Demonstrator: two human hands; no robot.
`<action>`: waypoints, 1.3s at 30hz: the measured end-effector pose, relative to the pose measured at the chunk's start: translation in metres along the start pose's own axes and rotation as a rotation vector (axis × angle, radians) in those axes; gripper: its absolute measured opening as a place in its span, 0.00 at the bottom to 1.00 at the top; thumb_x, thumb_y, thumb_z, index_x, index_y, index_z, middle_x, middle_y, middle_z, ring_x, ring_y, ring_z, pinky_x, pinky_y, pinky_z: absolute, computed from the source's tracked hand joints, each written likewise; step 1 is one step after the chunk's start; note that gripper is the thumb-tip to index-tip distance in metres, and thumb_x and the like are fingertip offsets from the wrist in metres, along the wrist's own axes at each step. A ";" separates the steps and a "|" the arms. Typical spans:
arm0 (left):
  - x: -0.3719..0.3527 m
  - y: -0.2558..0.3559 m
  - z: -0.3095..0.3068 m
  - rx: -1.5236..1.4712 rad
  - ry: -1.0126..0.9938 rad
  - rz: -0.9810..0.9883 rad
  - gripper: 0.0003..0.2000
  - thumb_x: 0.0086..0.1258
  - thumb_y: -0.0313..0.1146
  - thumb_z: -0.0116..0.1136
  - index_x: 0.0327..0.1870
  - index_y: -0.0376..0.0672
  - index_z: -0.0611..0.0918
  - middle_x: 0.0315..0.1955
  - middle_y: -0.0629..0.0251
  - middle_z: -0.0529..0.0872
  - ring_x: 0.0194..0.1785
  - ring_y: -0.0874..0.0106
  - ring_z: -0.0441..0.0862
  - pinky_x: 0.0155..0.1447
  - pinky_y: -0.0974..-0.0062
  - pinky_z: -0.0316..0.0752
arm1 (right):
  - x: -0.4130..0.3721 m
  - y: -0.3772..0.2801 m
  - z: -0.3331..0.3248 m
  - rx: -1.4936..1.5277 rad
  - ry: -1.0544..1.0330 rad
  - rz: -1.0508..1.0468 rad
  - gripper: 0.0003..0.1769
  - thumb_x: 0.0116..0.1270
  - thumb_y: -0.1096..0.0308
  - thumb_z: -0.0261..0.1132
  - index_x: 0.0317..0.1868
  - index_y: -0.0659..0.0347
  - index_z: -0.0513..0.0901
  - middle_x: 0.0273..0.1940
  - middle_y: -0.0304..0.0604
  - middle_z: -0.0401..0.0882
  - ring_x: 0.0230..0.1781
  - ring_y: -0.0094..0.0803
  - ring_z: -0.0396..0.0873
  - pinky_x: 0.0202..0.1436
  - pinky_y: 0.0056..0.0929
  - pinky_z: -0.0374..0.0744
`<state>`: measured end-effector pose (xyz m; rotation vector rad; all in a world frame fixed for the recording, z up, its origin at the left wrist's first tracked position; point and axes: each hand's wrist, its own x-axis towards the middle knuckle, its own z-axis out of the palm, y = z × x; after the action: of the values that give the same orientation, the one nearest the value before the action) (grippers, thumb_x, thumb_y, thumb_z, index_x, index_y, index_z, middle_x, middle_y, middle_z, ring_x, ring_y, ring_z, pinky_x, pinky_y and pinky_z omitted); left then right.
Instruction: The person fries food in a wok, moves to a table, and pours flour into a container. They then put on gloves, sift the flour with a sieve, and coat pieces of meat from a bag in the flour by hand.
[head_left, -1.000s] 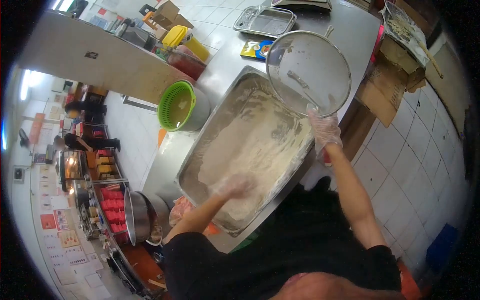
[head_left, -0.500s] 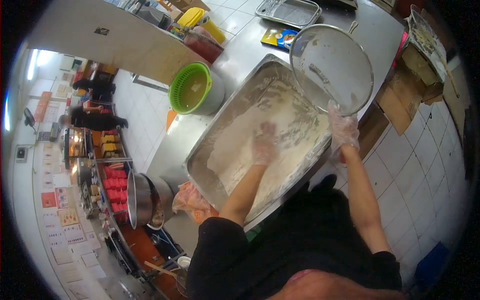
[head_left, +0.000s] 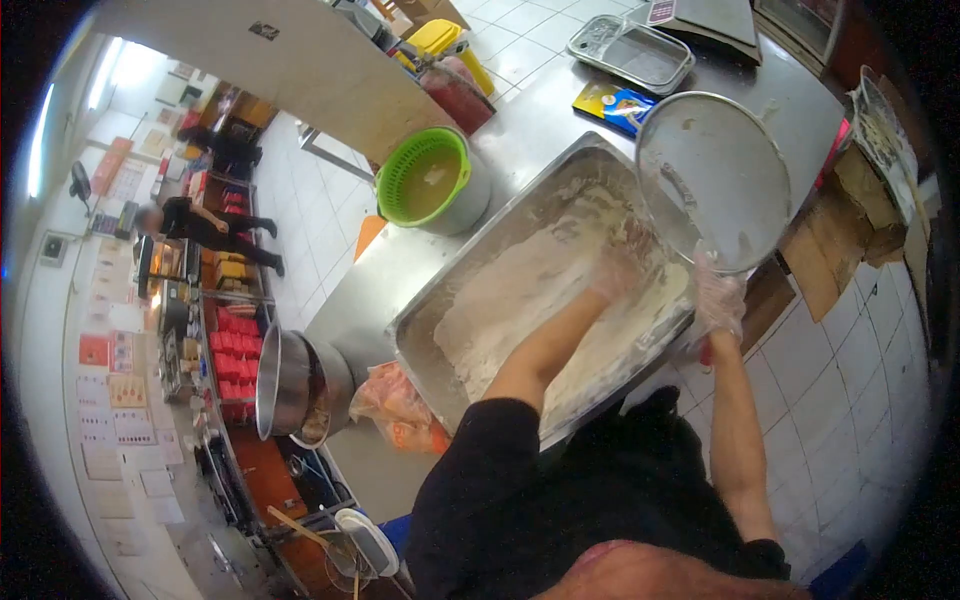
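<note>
A large metal tray (head_left: 420,352) of pale flour lies on the steel table. My left hand (head_left: 618,272), in a clear plastic glove, is down in the flour on the tray's right side; motion blurs its fingers. My gloved right hand (head_left: 720,300) grips a round sieve (head_left: 715,185) by its handle, of which a red end shows below the hand. The sieve is tilted over the tray's far right corner, with bits of dough or flour stuck to its mesh. Clumps of damp flour show near the tray's far right end.
A pot with a green basket (head_left: 470,180) of cloudy liquid stands left of the tray. Beside it are a plastic bag of orange-pink food (head_left: 395,400) and a steel pot (head_left: 283,385). A yellow-blue packet (head_left: 612,106), metal pan (head_left: 640,58) and scale (head_left: 715,25) lie beyond. Two people stand far left.
My left hand has swept through the flour from the tray's middle toward its right side, nearer the sieve. My right hand keeps hold of the sieve. The whole view has shifted somewhat.
</note>
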<state>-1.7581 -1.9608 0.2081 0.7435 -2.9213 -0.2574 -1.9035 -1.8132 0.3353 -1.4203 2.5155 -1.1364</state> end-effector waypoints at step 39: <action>-0.218 0.024 -0.204 -0.357 -0.659 -0.353 0.21 0.70 0.43 0.42 0.62 0.47 0.69 0.53 0.50 0.76 0.50 0.53 0.76 0.56 0.60 0.69 | 0.005 0.009 0.005 0.032 -0.375 -0.286 0.21 0.60 0.67 0.60 0.55 0.61 0.74 0.36 0.48 0.82 0.41 0.45 0.79 0.55 0.38 0.72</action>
<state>-1.5479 -1.8628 0.3974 1.3044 -3.1215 -1.2328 -1.9113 -1.8170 0.3272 -1.8288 2.0801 -0.8352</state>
